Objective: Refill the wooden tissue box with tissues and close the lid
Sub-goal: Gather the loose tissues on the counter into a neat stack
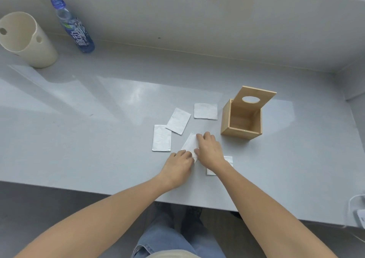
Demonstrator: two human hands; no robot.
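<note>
A wooden tissue box stands on the grey table with its lid, which has an oval hole, tipped up at the back; the inside looks bare. Several folded white tissues lie flat to its left, among them a square tissue, a tilted tissue and an upright tissue. Both hands meet on a further tissue just left of the box's front corner. My left hand pinches its near end. My right hand presses down on it. Another tissue is partly hidden under my right wrist.
A cream cylindrical container with side holes and a blue drink bottle stand at the far left against the wall. The table's front edge runs just under my forearms. A white cable and plug sit at the right edge.
</note>
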